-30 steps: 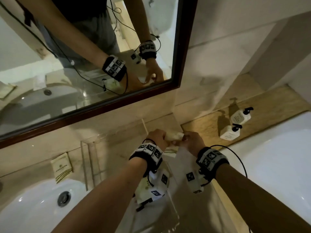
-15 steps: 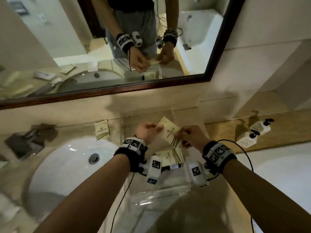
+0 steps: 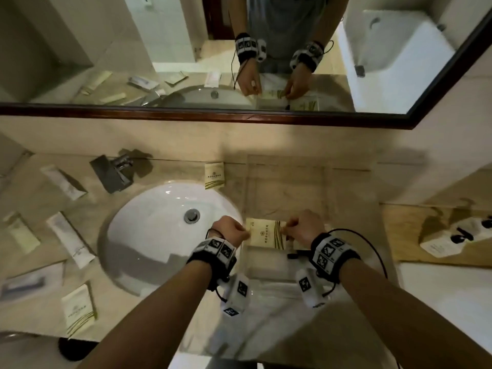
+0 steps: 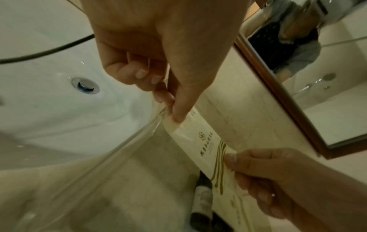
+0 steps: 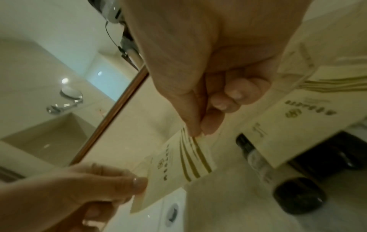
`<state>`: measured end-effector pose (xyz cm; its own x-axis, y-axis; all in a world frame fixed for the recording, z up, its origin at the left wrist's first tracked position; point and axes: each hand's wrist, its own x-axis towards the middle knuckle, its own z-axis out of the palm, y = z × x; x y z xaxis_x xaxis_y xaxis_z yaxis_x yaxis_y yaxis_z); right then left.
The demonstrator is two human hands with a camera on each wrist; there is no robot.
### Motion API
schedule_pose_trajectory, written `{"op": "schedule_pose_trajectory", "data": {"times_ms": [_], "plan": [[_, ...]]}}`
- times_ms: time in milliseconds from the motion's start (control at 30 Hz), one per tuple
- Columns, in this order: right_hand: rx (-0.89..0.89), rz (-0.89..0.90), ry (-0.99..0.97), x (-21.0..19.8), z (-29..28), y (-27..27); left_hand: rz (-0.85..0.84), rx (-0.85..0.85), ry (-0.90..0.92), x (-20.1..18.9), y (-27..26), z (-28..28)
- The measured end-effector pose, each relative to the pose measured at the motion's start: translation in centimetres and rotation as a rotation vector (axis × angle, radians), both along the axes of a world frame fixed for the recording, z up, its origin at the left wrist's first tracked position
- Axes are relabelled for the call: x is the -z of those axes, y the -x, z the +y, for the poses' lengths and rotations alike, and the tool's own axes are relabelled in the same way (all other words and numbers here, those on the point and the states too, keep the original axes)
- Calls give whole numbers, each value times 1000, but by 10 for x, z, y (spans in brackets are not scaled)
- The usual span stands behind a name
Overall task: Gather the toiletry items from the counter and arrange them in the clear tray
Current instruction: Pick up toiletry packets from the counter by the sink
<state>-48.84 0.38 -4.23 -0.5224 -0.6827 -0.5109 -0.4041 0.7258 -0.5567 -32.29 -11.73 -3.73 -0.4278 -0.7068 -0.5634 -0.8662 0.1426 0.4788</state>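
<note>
Both hands hold one cream toiletry packet [image 3: 267, 233] with gold stripes, stretched flat between them over the clear tray [image 3: 286, 170]. My left hand [image 3: 231, 230] pinches its left end [image 4: 174, 124] by thumb and fingertip. My right hand [image 3: 303, 227] pinches the striped right end [image 5: 195, 138]. Inside the tray lie another cream packet [image 5: 309, 125] and a small dark bottle [image 5: 258, 158] under it. Further packets [image 3: 214, 174] and white tubes [image 3: 70, 239] lie around the sink.
A white sink [image 3: 159, 230] sits left of the tray, with a chrome faucet [image 3: 113, 171] behind it. Two pump bottles [image 3: 452, 239] lie on the wooden ledge at right. A dark-framed mirror [image 3: 239, 117] runs along the wall. A white bathtub [image 3: 452, 302] is at lower right.
The packet, held tilted and higher before, is now lower and flat over the tray's near part. Both hands came down toward me with it. The head view swung left, showing the sink.
</note>
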Motion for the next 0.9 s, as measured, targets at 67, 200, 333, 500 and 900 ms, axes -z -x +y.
{"op": "schedule_pose_trajectory", "data": {"times_ms": [67, 200, 333, 500, 900], "plan": [[-44, 72, -86, 8, -1, -5, -54, 33, 38, 8, 2, 5], [-81, 192, -167, 24, -4, -8, -165, 160, 156, 22, 10, 11], [-112, 276, -185, 33, -9, -9, -227, 261, 257, 34, 16, 10], [-153, 310, -203, 38, -18, -13, -275, 363, 325, 46, 18, 5], [-312, 394, -242, 38, -24, -25, -113, 375, 365, 57, 4, 3]]}}
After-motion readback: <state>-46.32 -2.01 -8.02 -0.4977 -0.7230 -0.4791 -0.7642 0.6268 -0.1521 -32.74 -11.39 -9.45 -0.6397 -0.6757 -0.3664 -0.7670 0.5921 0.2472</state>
